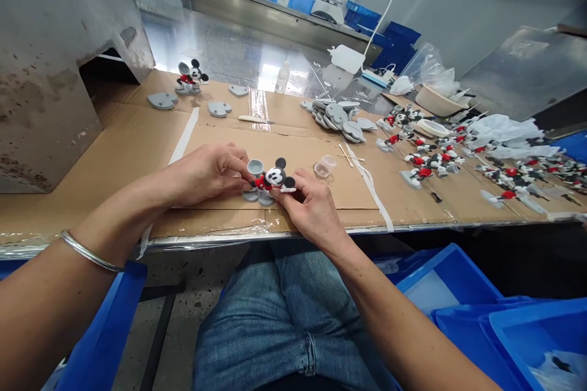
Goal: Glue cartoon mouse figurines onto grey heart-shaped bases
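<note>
Mickey Mouse figurine [276, 176] in a red top stands at the near edge of the cardboard-covered bench, straight in front of the person and between both hands. It has a grey base [265, 198] under it and a round grey cup [255, 167] beside its head on the left. The left hand [215, 172] comes in from the left with its fingers bent and nearly closed, the thumb and fingertips gripping the figurine's side just below the cup. The right hand [315, 203] has thumb and fingers drawn close together around the outstretched arm on the other side; its exact contact points are partly hidden by the fingers. A metal bangle [89, 252] circles the left forearm. Just beyond the right hand sit a small clear plastic cup [326, 164] and some thin swabs [345, 156]. Farther back, a knife [255, 119] lies across clear tape, near a loose heart-shaped grey piece [219, 109], while more such pieces form a heap [337, 116] to the right. A second figurine [195, 71] stands at the back left, and many others lie in a spread [424, 171] along the right of the bench. A clear bottle [283, 76] stands on the shiny surface behind the cardboard [293, 148].
</note>
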`<control>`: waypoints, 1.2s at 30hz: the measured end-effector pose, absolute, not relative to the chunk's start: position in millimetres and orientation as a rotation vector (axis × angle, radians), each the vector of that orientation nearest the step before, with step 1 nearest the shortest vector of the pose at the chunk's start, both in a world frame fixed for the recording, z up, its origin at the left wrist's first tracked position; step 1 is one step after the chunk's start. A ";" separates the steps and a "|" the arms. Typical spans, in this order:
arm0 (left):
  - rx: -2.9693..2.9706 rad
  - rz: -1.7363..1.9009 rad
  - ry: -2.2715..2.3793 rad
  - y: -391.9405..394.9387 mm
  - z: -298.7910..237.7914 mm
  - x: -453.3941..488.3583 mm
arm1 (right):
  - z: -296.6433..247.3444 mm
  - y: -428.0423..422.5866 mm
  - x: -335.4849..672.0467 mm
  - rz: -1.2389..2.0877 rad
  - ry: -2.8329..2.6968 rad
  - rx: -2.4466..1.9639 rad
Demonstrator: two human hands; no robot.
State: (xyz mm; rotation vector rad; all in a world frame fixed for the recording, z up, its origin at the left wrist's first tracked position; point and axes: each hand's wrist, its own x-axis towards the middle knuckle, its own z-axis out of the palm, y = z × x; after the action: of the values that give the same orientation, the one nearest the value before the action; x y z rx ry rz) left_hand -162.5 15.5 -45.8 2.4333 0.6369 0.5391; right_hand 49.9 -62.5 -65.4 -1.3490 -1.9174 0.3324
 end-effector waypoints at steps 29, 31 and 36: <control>2.460 0.638 0.855 4.5 -50.8 -157.4 | -55.5 -56.7 43.3 0.476 -1.933 -1.496; 2.460 0.653 0.881 2.0 -50.7 -157.8 | -56.2 -56.9 43.4 0.481 -1.920 -1.488; 2.450 0.637 0.904 -1.6 -46.2 -157.4 | -56.7 -56.7 44.1 0.483 -1.898 -1.465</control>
State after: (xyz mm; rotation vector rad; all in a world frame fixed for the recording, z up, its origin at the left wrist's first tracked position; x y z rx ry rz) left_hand -157.4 -1.6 -46.2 2.4502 0.9043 0.6373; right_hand 44.1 -56.7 -56.7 -1.4647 -1.8983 0.4834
